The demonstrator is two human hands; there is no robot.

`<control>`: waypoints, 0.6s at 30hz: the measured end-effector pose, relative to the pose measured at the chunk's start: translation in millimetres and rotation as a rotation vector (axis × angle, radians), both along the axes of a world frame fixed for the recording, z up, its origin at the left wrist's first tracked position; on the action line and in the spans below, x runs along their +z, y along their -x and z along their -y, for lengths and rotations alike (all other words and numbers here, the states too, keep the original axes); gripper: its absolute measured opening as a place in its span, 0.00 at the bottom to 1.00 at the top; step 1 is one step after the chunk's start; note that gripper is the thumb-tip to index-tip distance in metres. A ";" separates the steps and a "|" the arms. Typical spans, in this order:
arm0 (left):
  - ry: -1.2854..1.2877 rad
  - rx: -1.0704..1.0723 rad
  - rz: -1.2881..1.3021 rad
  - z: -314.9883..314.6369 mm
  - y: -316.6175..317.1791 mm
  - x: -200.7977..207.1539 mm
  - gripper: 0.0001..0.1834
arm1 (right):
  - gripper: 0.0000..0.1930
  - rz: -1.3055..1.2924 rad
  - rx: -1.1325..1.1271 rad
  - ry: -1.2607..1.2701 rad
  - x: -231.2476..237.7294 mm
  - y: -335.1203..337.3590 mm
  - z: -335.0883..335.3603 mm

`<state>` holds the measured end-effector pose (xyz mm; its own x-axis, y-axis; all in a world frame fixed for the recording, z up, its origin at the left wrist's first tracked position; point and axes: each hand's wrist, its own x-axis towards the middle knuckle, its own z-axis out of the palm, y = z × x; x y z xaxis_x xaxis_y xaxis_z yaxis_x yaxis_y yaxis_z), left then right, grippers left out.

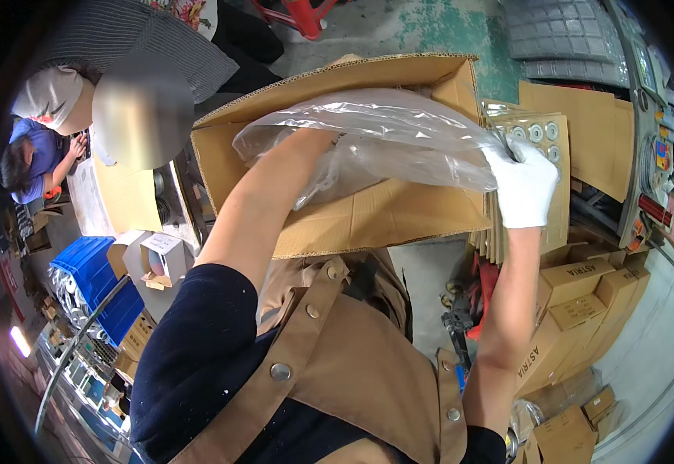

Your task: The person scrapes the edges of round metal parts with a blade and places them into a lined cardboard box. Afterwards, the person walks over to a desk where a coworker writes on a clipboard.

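Clear plastic bag [399,112]: loose, glossy, wrinkled, see-through. Lies lengthwise in the box, upper film bulging up near the far wall, mouth spread. I pinch its right end in my gloved right hand [524,185], film drawn over the box's right end wall. My left hand is in under the upper film, lost to view. Cardboard box [376,216]: brown, corrugated, oblong, open at top, long side facing me. Near wall creased. Contents under film unclear.

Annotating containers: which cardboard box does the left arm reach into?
The open centre box, holding the clear plastic bag; the stacked boxes stand apart, at right.
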<state>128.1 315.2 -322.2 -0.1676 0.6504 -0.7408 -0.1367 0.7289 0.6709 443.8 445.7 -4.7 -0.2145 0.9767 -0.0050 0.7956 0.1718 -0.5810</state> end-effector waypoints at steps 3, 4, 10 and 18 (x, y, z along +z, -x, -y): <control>-0.017 0.007 -0.035 -41.2 -49.7 -17.4 0.23 | 0.10 -0.027 -0.053 0.135 9.0 15.8 4.0; -0.021 0.015 -0.048 -57.3 -66.2 -24.8 0.23 | 0.10 -0.028 -0.043 0.134 6.9 16.8 6.5; -0.031 0.010 -0.095 -74.4 -108.0 -62.6 0.24 | 0.10 -0.082 -0.094 0.132 -3.1 9.8 15.5; -0.045 0.013 -0.179 -92.2 -122.1 -91.4 0.24 | 0.12 -0.139 -0.101 0.148 -6.0 16.7 23.6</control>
<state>250.3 407.3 -413.6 -0.3030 0.6794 -0.6683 -0.0212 0.6963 0.7174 427.1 422.1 -10.7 -0.1246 0.9841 -0.1268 0.7149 0.0004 -0.6992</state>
